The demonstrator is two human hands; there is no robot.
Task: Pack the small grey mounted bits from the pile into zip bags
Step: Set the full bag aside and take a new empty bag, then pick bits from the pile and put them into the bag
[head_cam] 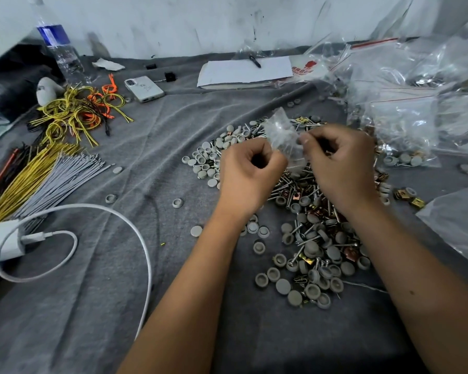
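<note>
Both hands centre frame: left hand point(250, 168) and right hand point(341, 160) pinching small zip bag point(283, 136) above grey bit pile point(308, 252).

Zip bag point(283, 136) motion-blurred — contents unreadable.

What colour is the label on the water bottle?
Blue, on the clear water bottle at far left; head view shows it.

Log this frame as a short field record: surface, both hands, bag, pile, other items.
surface: grey cloth
left hand: closed, pinching the small clear zip bag
right hand: closed, pinching the same bag
bag contents: cannot tell
pile: grey caps, screws and brass clips, under and in front of the hands
filled bags: far right
other: phone, water bottle, wire bundles, white cable
</note>
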